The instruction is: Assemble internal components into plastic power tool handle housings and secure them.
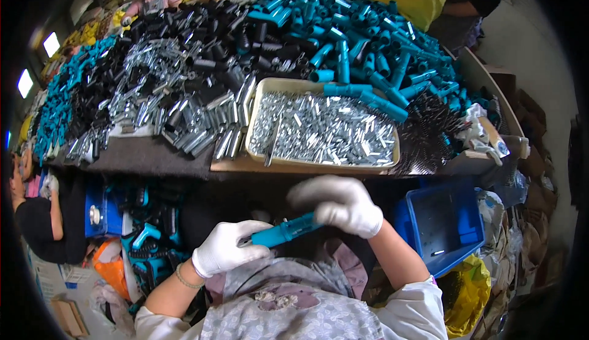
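In front of my lap I hold a teal plastic tube-shaped part (283,231) across my body, its right end slightly higher. My white-gloved left hand (230,249) is closed round the left end, where a small dark piece shows by the fingertips. At the right end is my white-gloved right hand (345,206), touching or just over it. Motion smears its fingers, so their grip is unclear. Beyond both hands stands a cream tray (331,163) full of small shiny metal pins (325,128), with a slim metal rod (273,141) leaning in it.
Teal tubes (343,64), black sleeves (215,27) and metal tubes (190,125) cover the bench. Thin dark pieces (429,125) lie right of the tray. Below are a blue bin (419,233) and a yellow bag (469,291). Other people (156,0) stand around the bench.
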Demonstrator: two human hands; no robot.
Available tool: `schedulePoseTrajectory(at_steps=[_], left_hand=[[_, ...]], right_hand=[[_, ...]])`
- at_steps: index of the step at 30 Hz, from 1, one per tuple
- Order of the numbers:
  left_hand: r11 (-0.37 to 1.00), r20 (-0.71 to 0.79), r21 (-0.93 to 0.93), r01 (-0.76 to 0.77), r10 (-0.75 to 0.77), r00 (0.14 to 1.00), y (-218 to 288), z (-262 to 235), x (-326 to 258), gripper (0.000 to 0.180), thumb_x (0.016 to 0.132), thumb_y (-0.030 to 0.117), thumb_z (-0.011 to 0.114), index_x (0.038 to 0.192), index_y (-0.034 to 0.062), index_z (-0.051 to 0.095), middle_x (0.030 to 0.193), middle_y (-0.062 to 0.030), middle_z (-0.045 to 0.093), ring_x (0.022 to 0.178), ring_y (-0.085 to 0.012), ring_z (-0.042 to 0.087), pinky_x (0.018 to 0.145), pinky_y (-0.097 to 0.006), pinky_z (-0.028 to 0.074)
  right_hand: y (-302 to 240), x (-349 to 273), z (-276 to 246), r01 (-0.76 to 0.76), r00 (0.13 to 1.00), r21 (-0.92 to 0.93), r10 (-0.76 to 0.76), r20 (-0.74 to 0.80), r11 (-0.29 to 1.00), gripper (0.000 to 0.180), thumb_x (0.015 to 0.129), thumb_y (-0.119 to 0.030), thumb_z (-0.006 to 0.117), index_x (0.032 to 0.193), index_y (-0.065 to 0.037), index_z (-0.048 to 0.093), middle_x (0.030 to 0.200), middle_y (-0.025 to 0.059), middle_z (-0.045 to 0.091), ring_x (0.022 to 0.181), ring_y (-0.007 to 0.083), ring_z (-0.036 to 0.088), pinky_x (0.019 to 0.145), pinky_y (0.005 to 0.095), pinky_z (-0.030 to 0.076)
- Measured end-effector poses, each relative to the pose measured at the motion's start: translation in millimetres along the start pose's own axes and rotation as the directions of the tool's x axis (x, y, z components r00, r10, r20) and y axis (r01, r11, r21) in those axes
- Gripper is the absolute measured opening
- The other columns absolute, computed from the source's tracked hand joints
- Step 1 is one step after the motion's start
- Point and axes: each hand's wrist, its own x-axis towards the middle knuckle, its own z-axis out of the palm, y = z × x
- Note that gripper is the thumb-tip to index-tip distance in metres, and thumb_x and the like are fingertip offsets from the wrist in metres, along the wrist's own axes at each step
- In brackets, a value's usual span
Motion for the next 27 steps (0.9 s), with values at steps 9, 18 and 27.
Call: schedulePoseTrajectory(at_steps=[9, 18, 27], left_hand=[[0.856, -0.298, -0.512, 0.074, -0.258, 0.919, -6.6, 15.0, 21.0, 0.039, 0.086, 0.015, 0.063, 0.118, -0.0069, 0.061, 0.069, -0.0012, 0.058, 0.049, -0.0033, 0.044, 0.045, -0.02, 0.034], [0.809, -0.229, -0.57, 0.144, -0.325, 0.917, 0.9, 20.2, 25.1, 0.03, 0.088, 0.007, 0.058, 0.116, -0.0057, 0.062, 0.07, -0.0024, 0.059, 0.049, -0.0038, 0.045, 0.043, -0.02, 0.034], [0.765, -0.199, -0.632, 0.12, -0.31, 0.93, -17.0, 25.0, 19.4, 0.036, 0.095, 0.02, 0.061, 0.121, -0.005, 0.061, 0.073, -0.0029, 0.059, 0.05, -0.0047, 0.046, 0.044, -0.02, 0.034]], right_hand=[[65.5, 39.5, -160.7, -0.542, 0.564, -0.782, -0.556, -0.61, 0.309, 0.068, 0.09, -0.055, 0.061, 0.141, -0.011, 0.05, 0.147, 0.0224, 0.046, 0.138, 0.0449, 0.037, 0.111, 0.0621, 0.027], [87.9, 100.4, -150.7, -0.683, 0.534, -0.56, -0.202, -0.821, 0.469, 0.078, 0.09, -0.057, 0.059, 0.151, -0.012, 0.038, 0.155, 0.0229, 0.035, 0.143, 0.0452, 0.03, 0.114, 0.0624, 0.023], [101.9, 90.1, -153.3, -0.679, 0.551, -0.616, -0.277, -0.787, 0.4, 0.076, 0.09, -0.055, 0.061, 0.149, -0.013, 0.041, 0.154, 0.022, 0.037, 0.141, 0.0442, 0.034, 0.113, 0.0616, 0.026]])
